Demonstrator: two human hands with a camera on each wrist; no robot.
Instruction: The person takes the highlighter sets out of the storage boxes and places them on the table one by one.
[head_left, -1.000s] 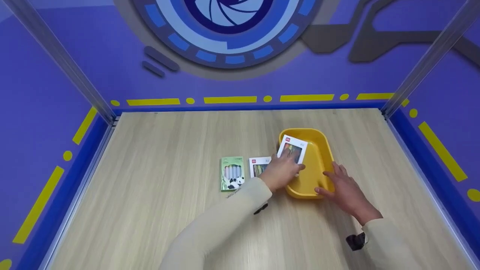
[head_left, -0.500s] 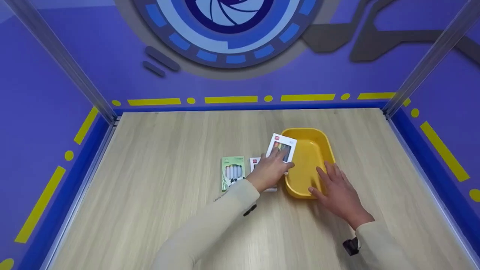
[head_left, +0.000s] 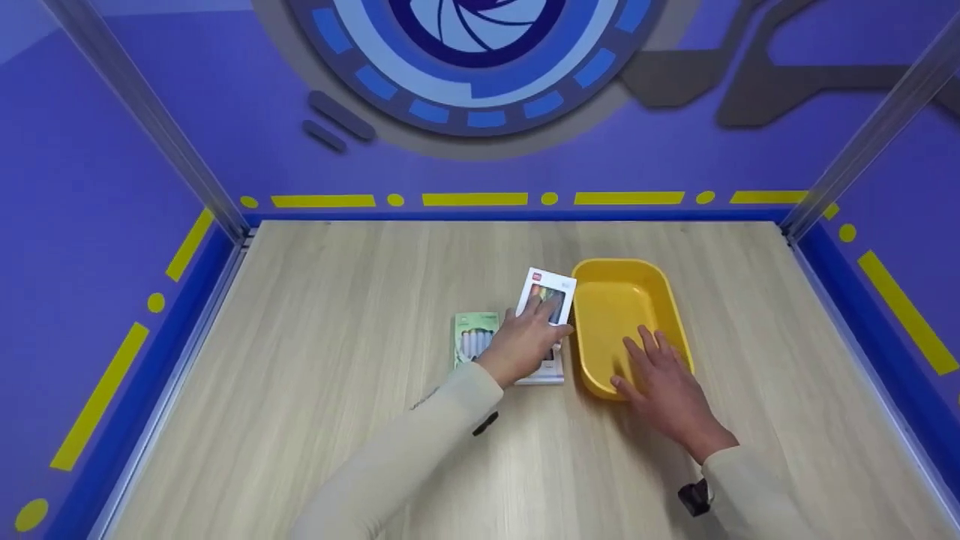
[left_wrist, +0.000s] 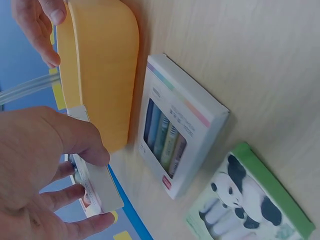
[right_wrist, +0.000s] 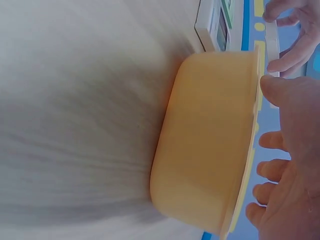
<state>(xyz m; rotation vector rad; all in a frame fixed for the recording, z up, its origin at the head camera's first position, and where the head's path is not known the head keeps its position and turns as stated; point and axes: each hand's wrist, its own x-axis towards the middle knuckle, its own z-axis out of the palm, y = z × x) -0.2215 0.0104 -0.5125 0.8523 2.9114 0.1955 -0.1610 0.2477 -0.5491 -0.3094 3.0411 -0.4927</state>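
Observation:
My left hand [head_left: 521, 346] pinches a white windowed crayon box [head_left: 556, 280] between thumb and fingers, with coloured sticks in its window. This box is held up off the table, just left of the yellow bin [head_left: 606, 322]. Beneath that hand lies a second white crayon box [left_wrist: 172, 120], flat on the table and partly hidden in the head view. To its left is a green box with a panda on it [left_wrist: 245, 195], part-covered by the hand and sleeve. My right hand [head_left: 671, 394], fingers spread, hovers at the bin's near right rim; whether it touches, I cannot tell.
The bin stands on a light wooden table [head_left: 337, 322], and its inside floor shows bare. Blue-purple panels [head_left: 225, 150] with yellow marks close off the back and both sides. Metal posts [head_left: 142, 112] rise at the back corners.
My left hand has moved the crayon box leftward, from over the bin to beside it. The right hand has shifted slightly left, its fingers coming off the bin's right side. The view has turned slightly.

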